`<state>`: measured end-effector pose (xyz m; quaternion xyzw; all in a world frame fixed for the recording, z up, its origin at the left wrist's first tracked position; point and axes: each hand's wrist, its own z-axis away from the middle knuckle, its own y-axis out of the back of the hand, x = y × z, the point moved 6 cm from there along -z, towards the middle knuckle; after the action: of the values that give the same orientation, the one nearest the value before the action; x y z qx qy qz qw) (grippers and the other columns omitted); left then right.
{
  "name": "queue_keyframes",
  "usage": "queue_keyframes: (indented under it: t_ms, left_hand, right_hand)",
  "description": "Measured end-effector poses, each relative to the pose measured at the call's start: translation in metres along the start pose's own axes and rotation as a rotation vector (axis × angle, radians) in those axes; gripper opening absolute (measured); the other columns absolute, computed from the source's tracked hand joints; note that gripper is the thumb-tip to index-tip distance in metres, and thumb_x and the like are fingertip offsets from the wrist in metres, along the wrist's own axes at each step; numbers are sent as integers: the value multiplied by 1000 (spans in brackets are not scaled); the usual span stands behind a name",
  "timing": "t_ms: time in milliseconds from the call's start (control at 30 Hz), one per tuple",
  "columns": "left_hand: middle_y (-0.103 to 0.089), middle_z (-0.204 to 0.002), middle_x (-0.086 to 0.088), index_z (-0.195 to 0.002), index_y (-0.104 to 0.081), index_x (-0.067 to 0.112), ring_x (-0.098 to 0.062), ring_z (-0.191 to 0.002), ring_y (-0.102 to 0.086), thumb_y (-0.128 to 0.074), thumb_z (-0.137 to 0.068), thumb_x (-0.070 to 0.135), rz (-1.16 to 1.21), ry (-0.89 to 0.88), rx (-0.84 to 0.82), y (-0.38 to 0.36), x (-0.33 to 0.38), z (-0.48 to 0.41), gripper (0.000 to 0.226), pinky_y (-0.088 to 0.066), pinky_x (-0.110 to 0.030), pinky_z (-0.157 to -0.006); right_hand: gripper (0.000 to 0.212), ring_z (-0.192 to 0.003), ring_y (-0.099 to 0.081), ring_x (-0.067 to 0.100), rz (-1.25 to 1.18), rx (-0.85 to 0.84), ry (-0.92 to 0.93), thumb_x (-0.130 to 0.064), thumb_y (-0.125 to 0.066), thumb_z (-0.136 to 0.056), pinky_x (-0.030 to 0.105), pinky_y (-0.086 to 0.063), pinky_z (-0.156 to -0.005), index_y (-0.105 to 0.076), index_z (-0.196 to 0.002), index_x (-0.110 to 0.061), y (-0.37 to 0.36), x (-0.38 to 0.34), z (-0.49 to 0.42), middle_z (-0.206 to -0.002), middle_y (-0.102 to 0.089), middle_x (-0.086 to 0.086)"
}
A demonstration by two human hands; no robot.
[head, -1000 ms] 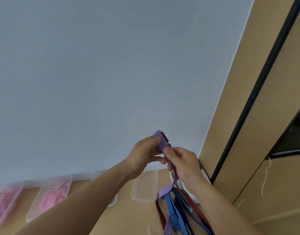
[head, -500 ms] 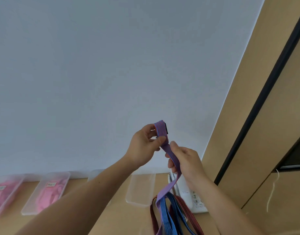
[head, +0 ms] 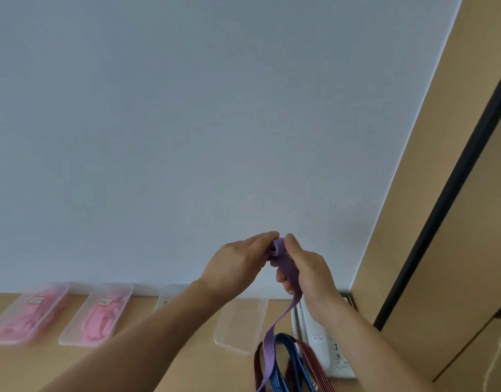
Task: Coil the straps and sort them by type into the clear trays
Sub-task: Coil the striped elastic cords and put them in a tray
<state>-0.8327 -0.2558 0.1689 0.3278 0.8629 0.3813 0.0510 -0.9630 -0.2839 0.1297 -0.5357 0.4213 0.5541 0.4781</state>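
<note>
A purple striped strap [head: 288, 268] is held up in front of the white wall, its top end wound into a small coil between both hands. My left hand [head: 238, 263] pinches the coil from the left. My right hand [head: 307, 271] grips the strap just below the coil, and the loose tail hangs down to the table. Blue [head: 286, 360] and dark red straps [head: 314, 366] lie in a pile under it. Clear trays stand along the wall: two hold pink straps [head: 31, 312] [head: 100, 315], one [head: 240, 326] looks empty, another [head: 170, 294] is mostly hidden by my left arm.
A white desk phone [head: 325, 343] sits at the right end of the wooden table [head: 164, 352], partly under my right arm. A tan cabinet with a black edge [head: 441, 222] rises on the right. A white cord [head: 498, 349] hangs at the far right.
The view has tilted down. My right hand has slid up the strap to meet the left hand, and the coil at the top has gained a turn.
</note>
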Motion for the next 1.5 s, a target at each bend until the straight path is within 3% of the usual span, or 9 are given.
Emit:
queue_keyframes:
  t_ms: [133, 233, 333, 433, 567, 767, 933, 1067, 1500]
  left_hand:
    - [-59, -95, 14, -120, -62, 18, 0, -70, -43, -40, -89, 8, -14, -39, -73, -6, -5, 5, 39, -52, -29, -55]
    - [-67, -112, 7, -129, -60, 11, -6, -86, -63, -52, -83, -10, 63, -30, -64, -12, -14, 10, 51, -57, -26, -71]
    - [-59, -137, 3, -147, -41, 18, -7, -118, -61, -52, -87, -1, 543, 478, -144, -25, -36, 17, 64, -53, -22, -88]
    - [-70, -117, -5, -134, -54, 11, -18, -102, -69, -56, -81, 31, 1174, 966, -211, -44, -37, 25, 57, -53, -33, -85]
    - [-58, -74, -9, -100, -66, 3, -28, -83, -59, -46, -96, 43, 1313, 835, -303, -38, -17, 17, 45, -45, -44, -92]
    - [-62, -81, -20, -113, -59, -16, -32, -87, -61, -57, -93, 34, 1393, 865, -191, -37, -16, 15, 54, -52, -42, -93]
    - [-71, -103, -23, -103, -73, 5, -30, -91, -66, -65, -82, 27, 1385, 871, -123, -33, -18, 16, 31, -50, -46, -94]
    - [-69, -98, -26, -112, -62, -5, -33, -80, -64, -65, -84, 17, 1293, 779, -88, -23, -23, 11, 36, -53, -46, -88]
    - [-73, -102, 10, -118, -63, 17, -2, -89, -71, -63, -95, 17, 466, 419, -92, 0, -19, 21, 23, -53, -30, -82]
  right_hand:
    - [56, -44, -49, 18, 20, 6, -3, -55, -58, -89, 26, -39, -46, -73, -70, -4, -2, 4, 0, -57, -63, 11]
    - [50, -45, -50, 15, -21, 27, -22, -50, -64, -88, 25, -40, -45, -72, -74, -3, 1, 6, -1, -57, -64, 9]
    - [44, -47, -51, 14, -61, 33, -7, -44, -66, -88, 25, -41, -47, -72, -82, -1, 3, 2, -2, -62, -67, 8]
    - [38, -48, -53, 15, -70, 11, 50, -40, -65, -90, 25, -41, -47, -72, -77, -6, 1, -3, -1, -66, -69, 9]
    - [36, -48, -53, 16, -1, -14, 84, -38, -63, -92, 27, -41, -49, -69, -71, -9, -6, -1, 5, -65, -68, 10]
    - [39, -44, -49, 14, 77, 49, 128, -40, -61, -93, 23, -38, -44, -65, -64, -14, -6, -2, 10, -56, -63, 5]
    - [46, -39, -45, 15, 130, 120, 109, -45, -63, -91, 21, -36, -40, -64, -62, -9, -5, 4, 12, -49, -59, 3]
    - [48, -39, -43, 17, 112, 136, 82, -46, -62, -91, 25, -35, -41, -67, -63, -8, -6, 11, 15, -48, -56, 4]
    - [51, -40, -38, 14, 63, 100, 55, -41, -52, -98, 20, -32, -40, -70, -68, -4, -11, 2, 23, -47, -50, 3]
